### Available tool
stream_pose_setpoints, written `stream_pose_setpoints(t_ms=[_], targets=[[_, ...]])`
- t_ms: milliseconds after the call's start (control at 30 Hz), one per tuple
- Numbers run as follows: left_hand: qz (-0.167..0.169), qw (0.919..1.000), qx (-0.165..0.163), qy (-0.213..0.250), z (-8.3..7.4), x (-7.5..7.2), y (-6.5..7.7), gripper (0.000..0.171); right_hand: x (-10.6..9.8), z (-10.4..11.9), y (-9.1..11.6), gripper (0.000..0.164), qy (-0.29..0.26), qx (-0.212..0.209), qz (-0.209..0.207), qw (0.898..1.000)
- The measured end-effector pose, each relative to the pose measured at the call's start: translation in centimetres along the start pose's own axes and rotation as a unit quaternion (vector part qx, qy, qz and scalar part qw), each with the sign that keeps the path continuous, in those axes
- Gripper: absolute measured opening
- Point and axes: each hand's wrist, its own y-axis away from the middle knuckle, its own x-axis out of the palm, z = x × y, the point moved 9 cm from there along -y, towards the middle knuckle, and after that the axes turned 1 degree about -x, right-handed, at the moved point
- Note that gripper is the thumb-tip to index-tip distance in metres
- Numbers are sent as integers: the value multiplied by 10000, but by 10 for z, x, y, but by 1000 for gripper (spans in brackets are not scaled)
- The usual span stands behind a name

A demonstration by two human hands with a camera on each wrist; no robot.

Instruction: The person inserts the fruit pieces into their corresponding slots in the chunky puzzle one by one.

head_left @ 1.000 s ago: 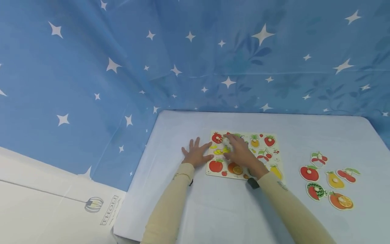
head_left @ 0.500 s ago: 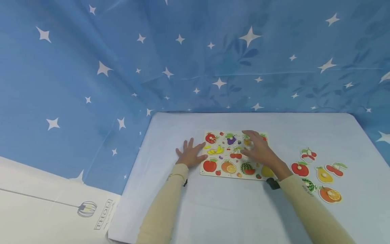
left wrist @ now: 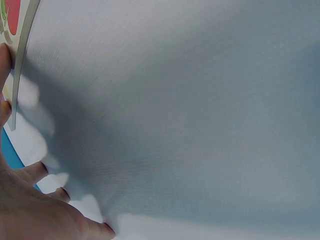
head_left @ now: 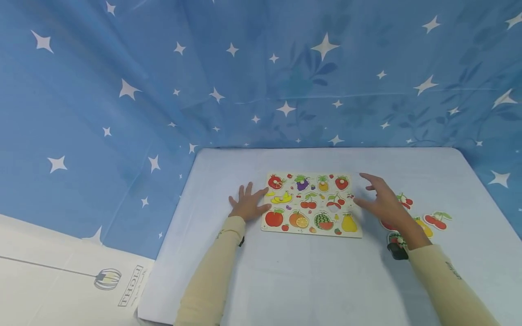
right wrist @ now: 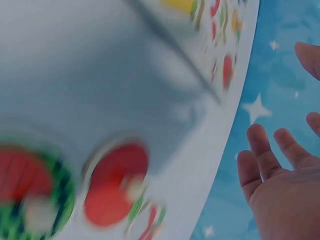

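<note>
Left hand point(head_left: 246, 206) rests with fingers spread wide, thumb and forefinger touching the left edge of the fruit puzzle board point(head_left: 297, 230); grips nothing. Right hand point(head_left: 385, 203) is raised over the tabletop point(head_left: 306, 280), just off the board's right edge, thumb and fingers wide apart, nothing between them. Board sits around mid-tabletop, nearer the far edge, long side roughly parallel to it. Far row, left to right: pomegranate piece point(head_left: 275, 182), grape piece point(head_left: 302, 183), pineapple piece point(head_left: 323, 184), strawberry piece point(head_left: 341, 183). Bananas point(head_left: 282, 198) in middle row, by board's left edge. Loose, toward tabletop's right edge: cherry piece point(head_left: 437, 221), yellow pear piece point(head_left: 425, 228), watermelon piece point(head_left: 396, 238); the last two partly covered by the right arm in head view. Red apple piece point(right wrist: 107, 185) mostly hidden there; right wrist view shows it blurred, beside the watermelon piece. Tan sleeves point(head_left: 212, 274) on both arms. Blue star curtain point(head_left: 277, 77) hangs beyond tabletop's far edge.
</note>
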Motion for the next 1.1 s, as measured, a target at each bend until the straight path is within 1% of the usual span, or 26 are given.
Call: stream_pose_setpoints(t_ms=[167, 333, 433, 600, 767, 867, 1100], targets=[[2, 10000, 8, -51, 0, 0, 1, 68, -24, -24, 18, 89, 137, 218, -110, 9996], [-46, 9999, 39, -83, -6, -8, 6, 67, -45, -41, 34, 91, 262, 329, -237, 9988], [-113, 9999, 77, -56, -8, -12, 9, 67, -54, -48, 44, 92, 329, 426, -271, 9982], [-108, 9999, 110, -9, -7, -10, 10, 67, -68, -64, 58, 92, 359, 684, -319, 9965], [-74, 9999, 44, -76, -5, -8, 7, 68, -83, -87, 73, 93, 331, 1019, -347, 9936], [-33, 10000, 55, -35, -5, -8, 7, 69, -91, -101, 81, 94, 318, 1209, -361, 9915], [28, 10000, 58, -3, -7, -8, 7, 69, -106, -130, 96, 96, 648, 1591, -604, 9833]])
